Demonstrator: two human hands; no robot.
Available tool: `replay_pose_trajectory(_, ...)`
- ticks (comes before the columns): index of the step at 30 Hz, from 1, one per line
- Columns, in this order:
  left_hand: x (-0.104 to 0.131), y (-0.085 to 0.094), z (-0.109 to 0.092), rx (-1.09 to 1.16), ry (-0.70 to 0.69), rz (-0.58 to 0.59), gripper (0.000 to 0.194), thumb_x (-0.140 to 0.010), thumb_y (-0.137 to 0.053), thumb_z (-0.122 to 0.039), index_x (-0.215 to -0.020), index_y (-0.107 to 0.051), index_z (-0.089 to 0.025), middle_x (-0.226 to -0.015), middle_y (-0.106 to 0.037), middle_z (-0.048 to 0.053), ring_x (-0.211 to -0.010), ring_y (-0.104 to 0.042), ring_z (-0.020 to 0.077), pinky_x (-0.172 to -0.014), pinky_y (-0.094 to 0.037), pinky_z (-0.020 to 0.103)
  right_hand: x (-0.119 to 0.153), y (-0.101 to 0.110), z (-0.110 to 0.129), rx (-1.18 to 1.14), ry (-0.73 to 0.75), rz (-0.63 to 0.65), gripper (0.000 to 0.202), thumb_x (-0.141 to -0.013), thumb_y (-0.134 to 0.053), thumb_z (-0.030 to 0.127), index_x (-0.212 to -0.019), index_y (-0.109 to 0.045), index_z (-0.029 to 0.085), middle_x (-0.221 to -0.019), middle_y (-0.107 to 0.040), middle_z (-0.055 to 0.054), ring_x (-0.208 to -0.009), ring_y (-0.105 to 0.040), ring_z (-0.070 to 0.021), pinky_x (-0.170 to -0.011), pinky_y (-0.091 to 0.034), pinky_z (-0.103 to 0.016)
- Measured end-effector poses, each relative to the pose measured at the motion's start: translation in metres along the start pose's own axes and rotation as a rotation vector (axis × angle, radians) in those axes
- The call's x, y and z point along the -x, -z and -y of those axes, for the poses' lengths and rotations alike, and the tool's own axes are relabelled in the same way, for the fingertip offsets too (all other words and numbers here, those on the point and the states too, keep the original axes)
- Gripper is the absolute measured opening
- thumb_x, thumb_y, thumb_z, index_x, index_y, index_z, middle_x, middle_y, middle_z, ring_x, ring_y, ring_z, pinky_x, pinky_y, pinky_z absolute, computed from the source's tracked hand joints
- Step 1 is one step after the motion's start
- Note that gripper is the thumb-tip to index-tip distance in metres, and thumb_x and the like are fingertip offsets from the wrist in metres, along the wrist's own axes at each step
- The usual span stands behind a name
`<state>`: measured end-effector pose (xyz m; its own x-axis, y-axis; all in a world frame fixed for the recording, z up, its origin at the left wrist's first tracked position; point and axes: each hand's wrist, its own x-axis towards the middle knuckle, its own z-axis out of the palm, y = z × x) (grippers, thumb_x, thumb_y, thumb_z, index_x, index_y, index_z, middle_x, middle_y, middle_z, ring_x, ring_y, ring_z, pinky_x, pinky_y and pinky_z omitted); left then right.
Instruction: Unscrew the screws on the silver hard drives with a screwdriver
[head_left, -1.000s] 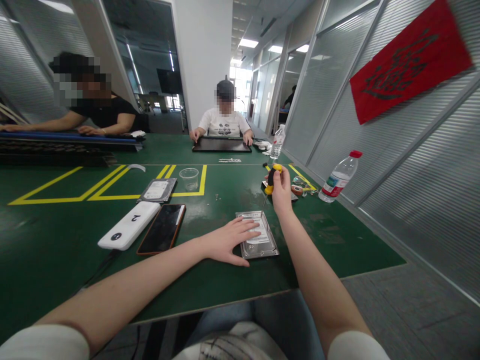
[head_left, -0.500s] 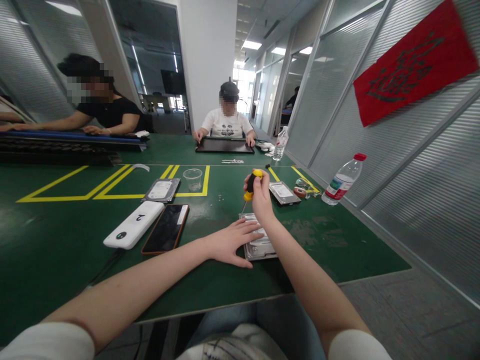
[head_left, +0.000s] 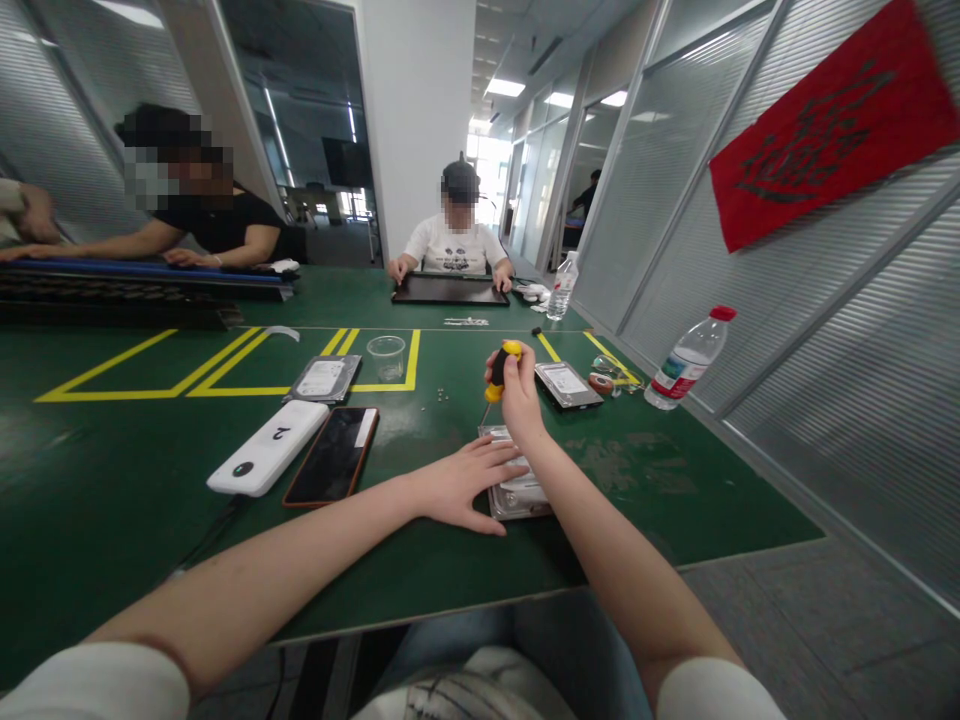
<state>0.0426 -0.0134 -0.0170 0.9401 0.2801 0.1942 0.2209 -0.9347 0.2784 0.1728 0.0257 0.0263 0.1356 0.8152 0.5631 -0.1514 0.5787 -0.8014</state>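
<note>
A silver hard drive (head_left: pixel 520 500) lies on the green table in front of me, partly covered by my hands. My left hand (head_left: pixel 469 485) rests flat across its left side, fingers spread. Closed around a yellow and black screwdriver (head_left: pixel 498 376), my right hand (head_left: pixel 520 392) is above the drive's far end. The screwdriver leans a little, its shaft pointing down at the drive's far left corner; whether the tip sits in a screw is too small to tell. Several tiny screws (head_left: pixel 441 396) lie loose on the table beyond my left hand.
Further hard drives lie at the left (head_left: pixel 324 379) and right (head_left: pixel 568 385). A clear cup (head_left: pixel 387 357), a phone (head_left: pixel 332 457) and a white power bank (head_left: pixel 268 449) are on the left. A water bottle (head_left: pixel 688 360) stands right. Across the table a person (head_left: pixel 454 245) holds a dark panel (head_left: pixel 450 290).
My right hand and the screwdriver have shifted very slightly to the left. My left hand stays in place on the hard drive.
</note>
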Motion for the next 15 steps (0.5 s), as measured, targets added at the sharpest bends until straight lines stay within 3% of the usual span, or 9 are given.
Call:
replay_pose_trajectory(5,0.0,0.001,-0.001,-0.003,0.013,0.014,0.086,-0.079,-0.069,-0.059,-0.147,-0.037,-0.017,-0.155,-0.031,0.017,-0.144,-0.026,0.0327,-0.119,-0.013,0.048,-0.013,0.013,0.003,-0.046,0.0,-0.002,0.033,-0.087,-0.049,0.057,-0.103,-0.045,0.028,-0.087,-0.058,0.002,-0.069,-0.056,-0.0089,-0.065,-0.049,-0.023)
replay_pose_trajectory(11,0.0,0.002,-0.001,0.01,0.01,0.021,0.087,-0.079,-0.069,-0.059,-0.149,-0.035,-0.021,-0.156,-0.027,0.015,-0.144,-0.024,0.033,-0.118,-0.012,0.05,-0.04,0.061,0.023,-0.084,0.151,-0.313,0.027,-0.088,-0.042,0.056,-0.096,-0.041,0.03,-0.081,-0.052,0.004,-0.063,-0.053,-0.0094,-0.061,-0.048,-0.024)
replay_pose_trajectory(15,-0.001,0.001,-0.001,0.001,0.016,0.031,0.086,-0.079,-0.069,-0.059,-0.148,-0.035,-0.02,-0.156,-0.027,0.015,-0.144,-0.025,0.0325,-0.119,-0.011,0.049,-0.038,0.065,0.024,-0.064,0.124,-0.341,0.031,-0.084,-0.05,0.057,-0.094,-0.041,0.029,-0.076,-0.049,0.005,-0.06,-0.051,-0.0089,-0.059,-0.046,-0.023)
